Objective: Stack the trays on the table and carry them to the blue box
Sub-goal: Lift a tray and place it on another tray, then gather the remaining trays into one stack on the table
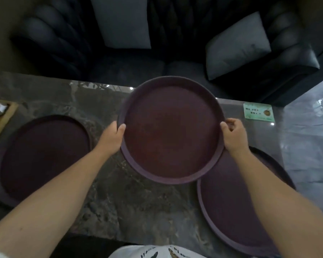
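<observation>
Nothing here can be read. A green card lies on the table, just beyond the right hand; it carries a few dark lines of print and a round brown emblem, all too blurred to make out. The white shirt at the near edge bears dark script, likewise illegible.

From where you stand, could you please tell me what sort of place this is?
Probably a lounge or booth in a restaurant or bar: a dark tufted sofa with grey cushions faces a polished marble table bearing round serving trays and a small green card.
</observation>
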Demonstrator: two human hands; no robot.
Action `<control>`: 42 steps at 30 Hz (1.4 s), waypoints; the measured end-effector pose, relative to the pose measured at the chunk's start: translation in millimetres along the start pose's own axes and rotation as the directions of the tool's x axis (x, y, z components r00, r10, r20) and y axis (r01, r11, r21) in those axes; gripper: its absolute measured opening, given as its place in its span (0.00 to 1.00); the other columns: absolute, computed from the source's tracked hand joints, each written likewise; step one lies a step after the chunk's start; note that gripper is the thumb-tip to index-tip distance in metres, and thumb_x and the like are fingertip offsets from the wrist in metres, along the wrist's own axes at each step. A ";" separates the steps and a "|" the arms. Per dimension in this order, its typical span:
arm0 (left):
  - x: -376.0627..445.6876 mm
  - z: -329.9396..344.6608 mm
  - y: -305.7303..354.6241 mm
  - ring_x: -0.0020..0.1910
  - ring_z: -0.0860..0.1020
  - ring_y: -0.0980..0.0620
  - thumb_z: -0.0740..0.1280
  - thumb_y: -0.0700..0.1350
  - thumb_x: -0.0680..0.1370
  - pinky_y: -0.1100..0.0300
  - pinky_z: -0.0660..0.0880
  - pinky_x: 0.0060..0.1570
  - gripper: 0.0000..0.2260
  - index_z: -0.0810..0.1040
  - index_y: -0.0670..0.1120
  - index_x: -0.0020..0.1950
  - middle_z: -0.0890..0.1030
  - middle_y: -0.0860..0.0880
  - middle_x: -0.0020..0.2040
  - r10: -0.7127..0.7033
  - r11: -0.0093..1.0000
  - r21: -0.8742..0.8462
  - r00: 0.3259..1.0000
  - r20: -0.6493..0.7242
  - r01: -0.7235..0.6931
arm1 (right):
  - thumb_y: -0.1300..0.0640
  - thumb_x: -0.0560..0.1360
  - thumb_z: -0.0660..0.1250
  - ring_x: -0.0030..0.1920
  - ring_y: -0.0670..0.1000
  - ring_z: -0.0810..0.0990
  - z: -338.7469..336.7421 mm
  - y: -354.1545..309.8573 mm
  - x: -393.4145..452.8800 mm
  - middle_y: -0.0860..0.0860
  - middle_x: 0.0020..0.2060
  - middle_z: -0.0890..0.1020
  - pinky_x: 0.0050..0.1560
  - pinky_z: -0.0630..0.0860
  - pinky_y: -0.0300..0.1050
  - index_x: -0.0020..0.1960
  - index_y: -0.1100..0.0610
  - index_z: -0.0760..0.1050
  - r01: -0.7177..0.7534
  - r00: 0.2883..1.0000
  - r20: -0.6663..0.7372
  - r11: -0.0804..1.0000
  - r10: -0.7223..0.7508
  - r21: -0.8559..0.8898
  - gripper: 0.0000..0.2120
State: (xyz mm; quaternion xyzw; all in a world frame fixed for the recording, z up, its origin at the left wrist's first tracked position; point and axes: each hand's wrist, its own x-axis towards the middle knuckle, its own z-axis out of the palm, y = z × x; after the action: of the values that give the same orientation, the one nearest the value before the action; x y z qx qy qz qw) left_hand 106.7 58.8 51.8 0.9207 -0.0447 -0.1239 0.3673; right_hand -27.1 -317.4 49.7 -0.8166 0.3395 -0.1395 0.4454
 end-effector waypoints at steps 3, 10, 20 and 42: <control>3.9 12.6 -14.8 0.39 0.73 0.42 0.56 0.52 0.81 0.52 0.63 0.36 0.15 0.68 0.41 0.43 0.73 0.44 0.37 -0.039 0.992 0.119 0.996 -0.078 0.048 | 0.52 0.78 0.64 0.50 0.62 0.79 23.0 9.0 -0.9 0.59 0.48 0.82 0.49 0.72 0.50 0.56 0.61 0.76 0.017 1.000 0.007 0.973 -0.016 -0.232 0.13; 33.0 29.7 -43.4 0.44 0.76 0.34 0.58 0.53 0.80 0.51 0.64 0.36 0.13 0.67 0.43 0.46 0.78 0.35 0.43 -0.105 0.942 0.307 0.988 -0.113 0.135 | 0.49 0.80 0.58 0.49 0.66 0.78 64.6 9.0 14.8 0.63 0.49 0.81 0.44 0.70 0.53 0.57 0.59 0.72 0.011 0.997 0.070 0.841 0.032 -0.541 0.15; 81.1 31.2 -52.6 0.44 0.77 0.34 0.57 0.53 0.80 0.50 0.66 0.36 0.15 0.70 0.40 0.52 0.79 0.34 0.46 -0.098 0.851 0.508 0.990 -0.103 0.137 | 0.49 0.81 0.55 0.49 0.66 0.79 104.3 6.0 42.4 0.62 0.50 0.81 0.44 0.71 0.54 0.55 0.60 0.70 0.045 0.993 0.111 0.722 0.044 -0.690 0.15; 77.6 32.5 -53.2 0.47 0.77 0.33 0.56 0.52 0.80 0.48 0.68 0.39 0.17 0.69 0.38 0.54 0.78 0.34 0.49 -0.126 0.859 0.490 0.989 -0.078 0.148 | 0.43 0.80 0.54 0.53 0.66 0.77 104.1 6.5 44.9 0.60 0.57 0.76 0.45 0.70 0.55 0.60 0.59 0.70 0.063 0.989 0.139 0.704 0.051 -0.707 0.21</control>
State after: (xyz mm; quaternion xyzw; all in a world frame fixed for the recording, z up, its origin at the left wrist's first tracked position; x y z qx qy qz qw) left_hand 172.7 62.3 -22.7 0.9873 -0.0013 -0.1140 0.1108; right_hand 58.1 -284.5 -17.8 -0.9342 0.3303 0.0612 0.1206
